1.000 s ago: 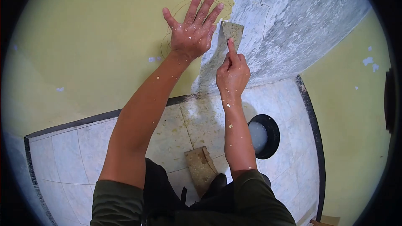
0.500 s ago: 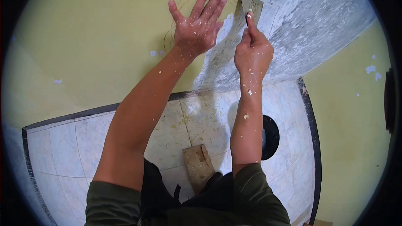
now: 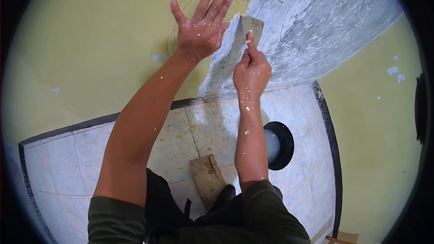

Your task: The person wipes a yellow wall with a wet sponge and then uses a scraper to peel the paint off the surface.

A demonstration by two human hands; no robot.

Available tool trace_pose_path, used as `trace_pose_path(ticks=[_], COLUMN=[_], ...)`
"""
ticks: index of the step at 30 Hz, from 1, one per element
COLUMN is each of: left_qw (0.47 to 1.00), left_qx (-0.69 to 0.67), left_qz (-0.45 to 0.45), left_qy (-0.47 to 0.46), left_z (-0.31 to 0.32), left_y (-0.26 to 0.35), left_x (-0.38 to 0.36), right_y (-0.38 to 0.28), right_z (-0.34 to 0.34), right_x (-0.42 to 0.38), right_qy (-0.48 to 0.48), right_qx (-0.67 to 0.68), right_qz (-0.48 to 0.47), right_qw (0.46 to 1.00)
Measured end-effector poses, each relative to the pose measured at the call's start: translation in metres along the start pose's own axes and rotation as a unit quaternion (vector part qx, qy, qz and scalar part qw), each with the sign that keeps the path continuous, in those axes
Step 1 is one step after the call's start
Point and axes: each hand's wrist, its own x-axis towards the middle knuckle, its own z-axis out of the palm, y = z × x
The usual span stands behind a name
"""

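Observation:
My left hand lies flat against the yellow-green painted wall, fingers spread and dusted with pale flakes. My right hand is closed round a scraper, with the index finger stretched along its blade. The handle is hidden in my grip. The wide, flat blade lies over the bare grey-white patch, its leading corner near the ragged paint edge just right of my left hand. Paint chips cling to both forearms. Dark curly lines are drawn on the paint above my left hand.
Below the wall is a tiled floor scattered with paint flakes. A black bucket of cloudy liquid stands right of my forearm. A worn, dusty cardboard piece lies near my feet. Dark skirting edges the floor, and another wall rises at the right.
My right hand has moved the scraper down and left, closer to the paint edge by my left hand. My left hand keeps its place on the wall; the whole view has shifted slightly.

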Motion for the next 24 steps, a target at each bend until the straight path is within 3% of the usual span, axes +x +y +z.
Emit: trace_pose_path(ticks=[4, 10, 12, 16, 17, 20, 24], left_qw=[1.000, 0.999, 1.000, 0.999, 0.999, 0.999, 0.999], left_qx=[-0.009, -0.028, -0.020, -0.039, -0.036, -0.044, -0.045], left_qz=[0.008, -0.003, -0.001, -0.004, -0.003, 0.005, 0.006], left_qy=[0.004, 0.027, 0.018, 0.021, 0.023, 0.021, 0.013], left_z=[0.001, 0.003, 0.003, 0.003, 0.003, 0.001, -0.001], left_y=[-0.002, -0.002, -0.002, -0.003, -0.003, 0.000, -0.004], left_x=[-0.002, 0.000, -0.001, -0.002, -0.001, -0.003, -0.003], right_y=[-0.004, 0.005, 0.005, -0.006, -0.008, -0.022, -0.020], right_z=[-0.003, 0.011, 0.010, -0.004, -0.010, -0.025, -0.025], right_x=[0.015, -0.005, -0.012, 0.014, 0.021, 0.028, 0.029], right_qy=[-0.026, 0.025, 0.000, 0.015, -0.030, -0.041, -0.020], right_qx=[0.005, 0.007, 0.000, -0.027, 0.014, 0.029, 0.019], right_qz=[0.021, -0.023, 0.007, -0.022, 0.037, 0.097, 0.052], right_qw=[0.999, 0.999, 1.000, 0.999, 0.999, 0.994, 0.998])
